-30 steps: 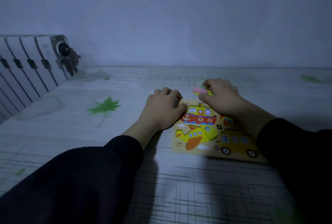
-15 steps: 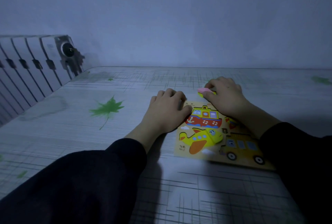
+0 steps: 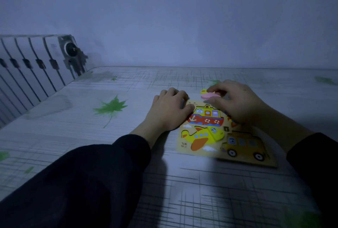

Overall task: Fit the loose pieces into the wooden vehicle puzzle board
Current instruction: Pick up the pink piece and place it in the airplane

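Observation:
The wooden puzzle board [image 3: 184, 146] lies flat on a patterned sheet, right of centre. A red ship [image 3: 206, 116], a yellow plane [image 3: 202, 135] and a yellow bus [image 3: 244, 144] sit in it. My left hand [image 3: 170, 110] rests knuckles-up on the board's far left corner, fingers curled, holding nothing. My right hand [image 3: 237, 102] hovers over the board's far right part and pinches a pink and yellow piece [image 3: 210, 94] just beyond the board's far edge. The slot under that hand is hidden.
The sheet [image 3: 91, 136] has grey crosshatching and green leaf prints [image 3: 110, 108]. A white radiator [image 3: 27, 70] with a round valve [image 3: 72, 49] lines the left side. A plain wall stands behind.
The view has shifted slightly. My right hand has raised the pink and yellow piece a little and brought it nearer the board's far edge. My left hand stays on the corner.

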